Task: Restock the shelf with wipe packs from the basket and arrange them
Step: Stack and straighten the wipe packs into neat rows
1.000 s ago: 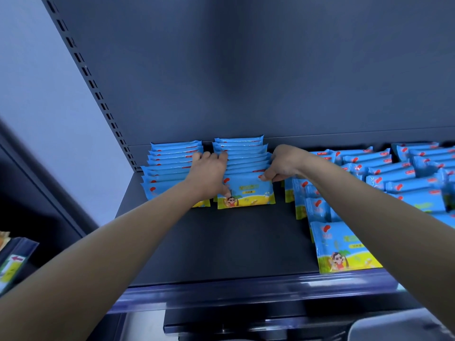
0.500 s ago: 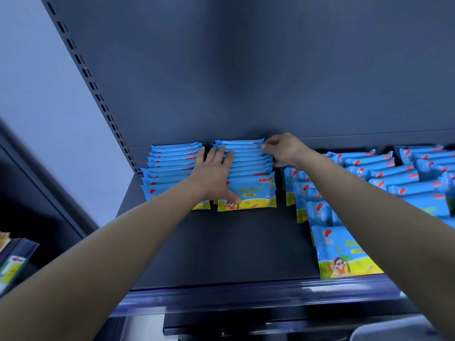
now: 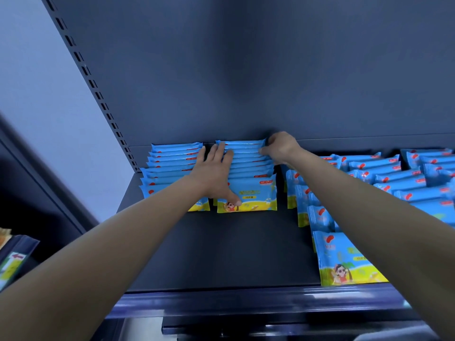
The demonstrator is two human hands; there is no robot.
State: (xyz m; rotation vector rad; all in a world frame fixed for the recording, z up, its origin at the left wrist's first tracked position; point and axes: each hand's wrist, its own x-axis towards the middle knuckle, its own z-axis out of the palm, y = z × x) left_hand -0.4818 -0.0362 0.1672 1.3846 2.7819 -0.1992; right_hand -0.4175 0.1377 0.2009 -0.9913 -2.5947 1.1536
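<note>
Blue and yellow wipe packs stand in rows on a dark shelf (image 3: 221,254). My left hand (image 3: 214,171) lies flat with spread fingers on the left side of the middle row (image 3: 248,168), its thumb on the front pack (image 3: 253,198). My right hand (image 3: 280,147) is curled against the back right end of that same row, touching the rearmost packs. A second row (image 3: 172,163) stands just left of it, partly hidden by my left forearm. The basket is not in view.
More wipe packs fill the right side in leaning rows (image 3: 394,175), with one pack (image 3: 344,262) near the shelf's front lip (image 3: 246,303). The slotted upright (image 3: 98,94) and back panel bound the shelf. Other goods (image 3: 12,262) sit at lower left.
My right hand has slid from the front right of the middle row to its back end. My left hand has flattened and reached further back along the row's left side.
</note>
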